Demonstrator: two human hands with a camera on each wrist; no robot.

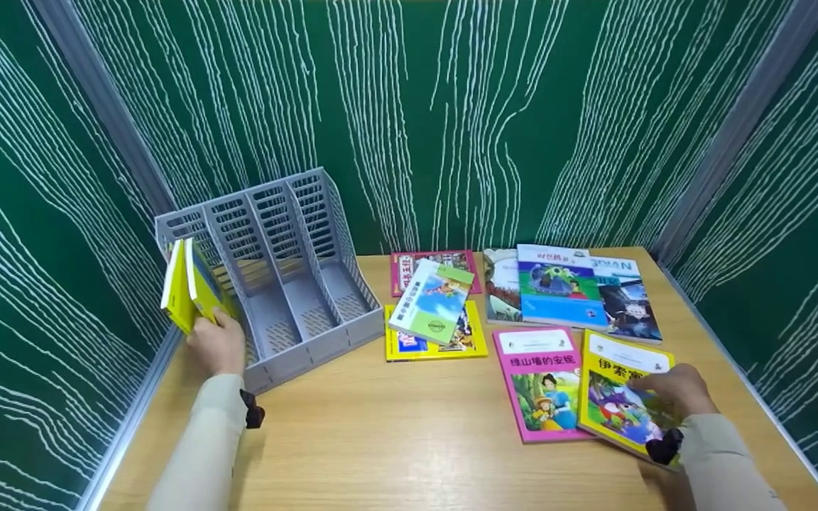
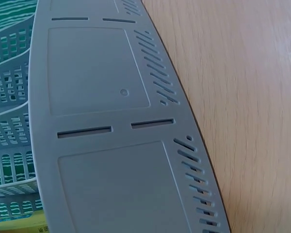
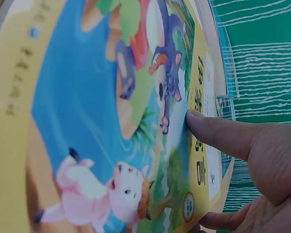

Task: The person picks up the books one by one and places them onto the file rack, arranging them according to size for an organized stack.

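My left hand (image 1: pixel 217 345) grips the lower edge of a yellow book (image 1: pixel 203 284) that stands tilted at the leftmost compartment of a grey file rack (image 1: pixel 345 333). Another yellow book (image 1: pixel 177 287) leans just left of it; whether my fingers also touch that one I cannot tell. On the right, my right hand (image 1: pixel 679 390) holds a yellow storybook (image 1: pixel 615 411) by its right edge, thumb (image 3: pixel 223 133) on the cover and fingers at the edge. The storybook's left edge overlaps a pink book (image 1: pixel 540 387). In the left wrist view the rack's front (image 2: pixel 102 73) fills the middle, and the hand is out of sight.
Behind the pink book lie a blue book (image 1: pixel 558 298), a dark-covered book (image 1: pixel 629 305) and a pale one (image 1: pixel 501 291). In the middle, a green-and-white book (image 1: pixel 430 301) lies across a red book (image 1: pixel 400 273) and a yellow one (image 1: pixel 476 341). Green walls enclose the wooden table (image 1: pixel 380 440).
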